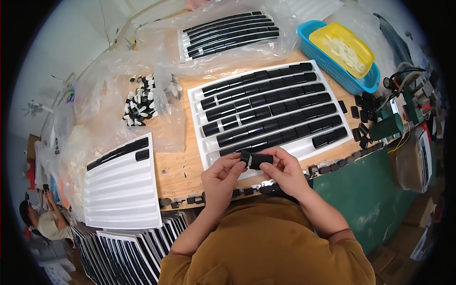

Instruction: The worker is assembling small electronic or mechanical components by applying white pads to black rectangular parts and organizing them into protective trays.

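Both hands are raised close to my body, over the table's near edge. Between thumb and fingers, my left hand pinches a small black piece. A larger black block-shaped piece sits in the closed fingers of my right hand. The two pieces meet or nearly meet; whether they are joined I cannot tell. Just beyond my hands lies a white grooved tray with rows of similar black pieces. Its nearest row holds only a short run of pieces at the right.
A mostly bare white tray lies at left, near a pile of black and white pieces on plastic film. Another filled tray is at the back. A blue basket holds a yellow one. A co-worker is far left.
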The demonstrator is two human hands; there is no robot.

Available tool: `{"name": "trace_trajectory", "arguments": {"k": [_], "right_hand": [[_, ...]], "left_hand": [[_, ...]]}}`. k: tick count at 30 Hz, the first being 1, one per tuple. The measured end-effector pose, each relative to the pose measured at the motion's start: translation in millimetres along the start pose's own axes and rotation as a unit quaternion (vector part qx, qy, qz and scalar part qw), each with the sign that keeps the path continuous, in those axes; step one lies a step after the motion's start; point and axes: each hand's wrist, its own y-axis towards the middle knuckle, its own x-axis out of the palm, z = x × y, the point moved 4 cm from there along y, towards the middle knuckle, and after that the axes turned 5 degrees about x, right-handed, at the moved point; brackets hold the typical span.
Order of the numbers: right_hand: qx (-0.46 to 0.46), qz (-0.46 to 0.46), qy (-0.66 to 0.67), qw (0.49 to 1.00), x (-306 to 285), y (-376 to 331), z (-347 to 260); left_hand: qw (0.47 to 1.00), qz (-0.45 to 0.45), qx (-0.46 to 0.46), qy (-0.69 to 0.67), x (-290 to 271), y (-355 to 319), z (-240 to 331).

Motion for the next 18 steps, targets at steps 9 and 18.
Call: {"name": "trace_trajectory", "arguments": {"k": [9, 18], "right_hand": [[-0.061, 0.035, -0.119, 0.99, 2, -6, -8], [-0.055, -0.011, -0.138, 0.989, 5, -10, -17]], "left_hand": [[0.993, -0.061, -0.101, -0.03, 2, -3, 17], [0.993, -0.077, -0.083, -0.044, -4, -5, 19]]}}
